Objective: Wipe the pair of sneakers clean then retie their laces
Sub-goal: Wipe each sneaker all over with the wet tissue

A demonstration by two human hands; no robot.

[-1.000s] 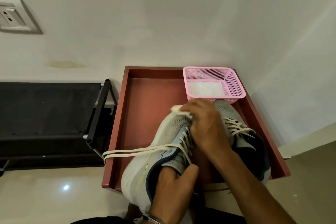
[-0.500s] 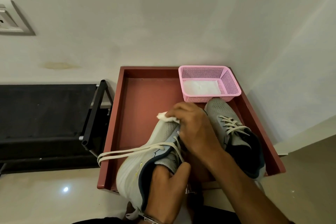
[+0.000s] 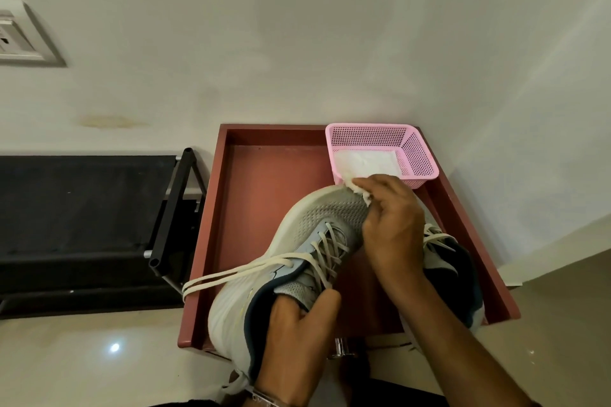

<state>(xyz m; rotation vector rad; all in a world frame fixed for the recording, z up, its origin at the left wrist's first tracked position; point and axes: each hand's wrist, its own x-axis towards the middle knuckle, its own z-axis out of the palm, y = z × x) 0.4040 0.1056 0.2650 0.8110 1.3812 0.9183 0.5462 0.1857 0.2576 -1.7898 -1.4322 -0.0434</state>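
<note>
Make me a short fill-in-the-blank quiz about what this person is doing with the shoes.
1. The right hand rubs a white wipe on the held sneaker's ____.
2. The left hand grips that sneaker at its ____.
3. The basket is coloured ____.
4. The loose laces hang over the tray's ____ edge.

Missing: toe; opening; pink; left

Off-white wall (image 3: 297,26), stained at left; switch plate (image 3: 20,40) mounted upper left. Black rack (image 3: 82,218) below. Glossy floor (image 3: 82,360) reflects a light.

A basket (image 3: 420,155) sits in the tray's (image 3: 264,175) far right corner, behind two sneakers (image 3: 297,248) lying side by side.
</note>
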